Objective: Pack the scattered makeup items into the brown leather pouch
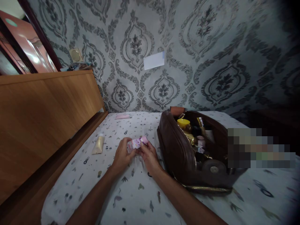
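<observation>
Between my two hands, just above the patterned bed sheet, is a small pink and white tube [136, 143] with a printed design and a pink cap. My left hand [124, 152] is closed around its left end. At the capped right end, the fingers of my right hand [148, 153] grip it too. Right of my hands stands a brown leather bag [174, 150], unzipped wide. Inside it are a yellow-lidded jar [183, 122], a small pinkish bottle [200, 141] and several other items, partly hidden in shadow.
A gold-coloured tube [98, 144] lies on the sheet [140, 200] to the left, and a pink tube [123, 116] lies near the wall. A wooden headboard [51, 103] borders the bed's left side. Part of the right side is blurred by pixelation.
</observation>
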A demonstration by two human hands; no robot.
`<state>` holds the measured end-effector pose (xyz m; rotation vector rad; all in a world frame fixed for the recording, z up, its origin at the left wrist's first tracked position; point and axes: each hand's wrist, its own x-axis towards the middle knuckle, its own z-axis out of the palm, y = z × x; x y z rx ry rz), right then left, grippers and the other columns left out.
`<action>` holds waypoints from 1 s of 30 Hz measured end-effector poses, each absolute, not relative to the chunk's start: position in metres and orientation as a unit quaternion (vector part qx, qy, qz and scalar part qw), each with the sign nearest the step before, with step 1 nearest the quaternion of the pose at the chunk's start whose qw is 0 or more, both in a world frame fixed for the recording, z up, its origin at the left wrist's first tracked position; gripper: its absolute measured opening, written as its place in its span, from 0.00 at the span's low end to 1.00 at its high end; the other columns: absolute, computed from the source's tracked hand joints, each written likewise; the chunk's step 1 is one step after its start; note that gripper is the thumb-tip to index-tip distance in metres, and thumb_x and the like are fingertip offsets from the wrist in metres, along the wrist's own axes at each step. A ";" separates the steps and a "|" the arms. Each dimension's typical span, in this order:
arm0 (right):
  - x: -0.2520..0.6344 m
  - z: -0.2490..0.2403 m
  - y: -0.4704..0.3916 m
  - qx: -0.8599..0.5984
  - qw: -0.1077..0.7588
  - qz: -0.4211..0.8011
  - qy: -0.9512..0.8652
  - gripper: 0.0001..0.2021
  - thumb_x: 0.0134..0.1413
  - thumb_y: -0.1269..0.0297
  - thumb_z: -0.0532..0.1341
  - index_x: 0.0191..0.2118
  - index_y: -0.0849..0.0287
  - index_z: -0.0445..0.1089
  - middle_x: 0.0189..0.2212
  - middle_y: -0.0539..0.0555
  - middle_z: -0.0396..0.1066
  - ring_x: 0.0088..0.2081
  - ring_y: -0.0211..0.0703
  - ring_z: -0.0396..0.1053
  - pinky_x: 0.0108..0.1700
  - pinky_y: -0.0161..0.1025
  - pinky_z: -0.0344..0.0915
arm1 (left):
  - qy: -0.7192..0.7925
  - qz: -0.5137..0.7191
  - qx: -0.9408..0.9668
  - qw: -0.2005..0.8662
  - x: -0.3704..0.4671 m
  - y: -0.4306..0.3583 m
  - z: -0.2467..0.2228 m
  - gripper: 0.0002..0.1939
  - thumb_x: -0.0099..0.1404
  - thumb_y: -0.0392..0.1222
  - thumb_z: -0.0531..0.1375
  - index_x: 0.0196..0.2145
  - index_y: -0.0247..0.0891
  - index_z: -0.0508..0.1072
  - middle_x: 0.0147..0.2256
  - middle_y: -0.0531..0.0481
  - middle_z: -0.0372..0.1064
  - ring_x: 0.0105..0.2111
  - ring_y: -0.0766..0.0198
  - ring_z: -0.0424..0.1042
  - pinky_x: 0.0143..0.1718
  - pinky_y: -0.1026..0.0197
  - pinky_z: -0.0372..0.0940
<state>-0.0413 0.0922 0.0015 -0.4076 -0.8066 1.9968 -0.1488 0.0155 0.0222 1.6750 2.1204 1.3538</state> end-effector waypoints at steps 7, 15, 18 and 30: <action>-0.043 -0.001 0.093 -0.165 0.460 0.815 -0.311 0.19 0.36 0.54 0.74 0.35 0.59 0.73 0.31 0.51 0.74 0.34 0.43 0.71 0.35 0.38 0.68 | 0.697 0.453 0.554 0.044 -0.152 0.017 0.019 0.18 0.59 0.39 0.60 0.47 0.40 0.64 0.44 0.47 0.67 0.45 0.55 0.67 0.47 0.53 0.61; -0.043 -0.003 0.096 -0.184 0.447 0.825 -0.293 0.19 0.34 0.55 0.74 0.32 0.59 0.73 0.28 0.50 0.74 0.31 0.42 0.71 0.32 0.37 0.69 | 0.680 0.467 0.563 0.048 -0.153 0.017 0.020 0.13 0.63 0.41 0.56 0.46 0.39 0.68 0.42 0.47 0.68 0.41 0.57 0.68 0.41 0.57 0.63; -0.043 -0.003 0.096 -0.188 0.444 0.828 -0.285 0.21 0.32 0.54 0.75 0.32 0.59 0.72 0.28 0.50 0.74 0.32 0.41 0.71 0.31 0.36 0.69 | 0.675 0.475 0.561 0.058 -0.153 0.018 0.021 0.12 0.64 0.41 0.55 0.45 0.39 0.69 0.42 0.46 0.69 0.40 0.58 0.68 0.38 0.59 0.63; -0.042 -0.004 0.095 -0.176 0.444 0.826 -0.300 0.19 0.37 0.53 0.73 0.33 0.58 0.72 0.30 0.51 0.74 0.34 0.42 0.72 0.34 0.38 0.70 | 0.669 0.491 0.553 0.078 -0.154 0.019 0.024 0.11 0.66 0.42 0.55 0.43 0.38 0.73 0.40 0.46 0.71 0.38 0.59 0.68 0.34 0.62 0.61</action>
